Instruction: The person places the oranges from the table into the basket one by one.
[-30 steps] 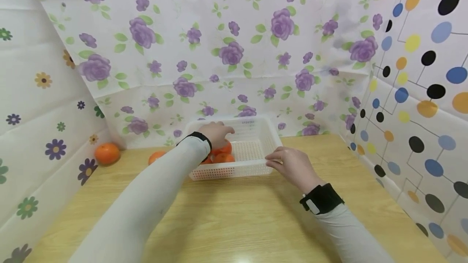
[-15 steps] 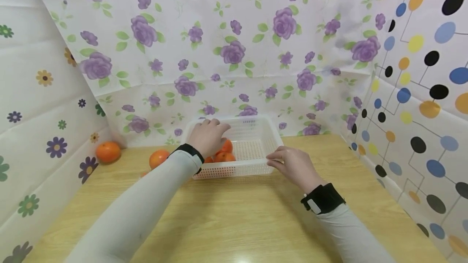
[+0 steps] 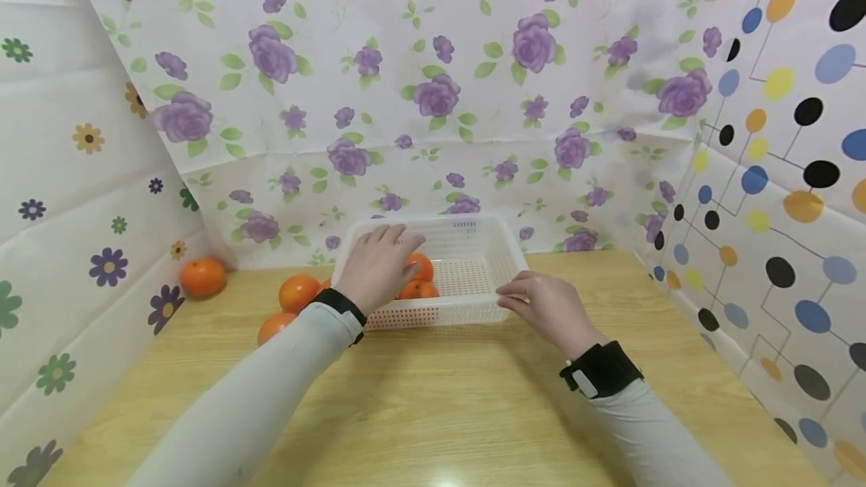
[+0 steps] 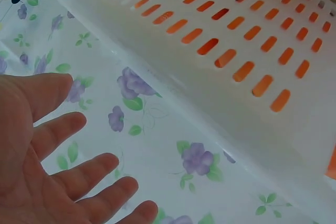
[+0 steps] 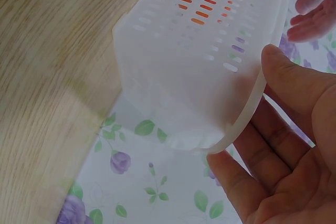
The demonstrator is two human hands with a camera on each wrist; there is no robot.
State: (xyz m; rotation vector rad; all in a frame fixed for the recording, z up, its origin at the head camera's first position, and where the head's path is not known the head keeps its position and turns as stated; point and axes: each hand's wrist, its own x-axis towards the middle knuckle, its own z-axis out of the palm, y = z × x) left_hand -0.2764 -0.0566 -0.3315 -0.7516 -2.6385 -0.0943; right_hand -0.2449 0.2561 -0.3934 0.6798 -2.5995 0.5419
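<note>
A white perforated plastic basket (image 3: pixel 467 313) stands on the table near the back wall. Inside its left part lie orange citrus fruits, one toward the back (image 3: pixel 422 267) and one at the front (image 3: pixel 419 290); others there may be hidden by my left hand (image 3: pixel 379 265). That hand is above the basket's left side, holding nothing; the left wrist view has its fingers (image 4: pixel 86 177) spread, apart from the basket wall (image 4: pixel 210 124). At the front right corner my right hand (image 3: pixel 551 310) pinches the basket's rim (image 5: pixel 247 121) between thumb and fingers.
Left of the basket, orange fruits rest on the wooden table (image 3: pixel 433 404): one toward the back (image 3: pixel 300 293), one nearer (image 3: pixel 274 327) and one partly hidden behind my left hand. Another fruit (image 3: pixel 203 277) sits in the far left corner. Patterned sheets (image 3: pixel 433 96) enclose the back and sides.
My left hand has drawn back and left from over the basket's inside, and its fingers have spread. More fruits left of the basket show now. My right hand keeps its hold on the rim.
</note>
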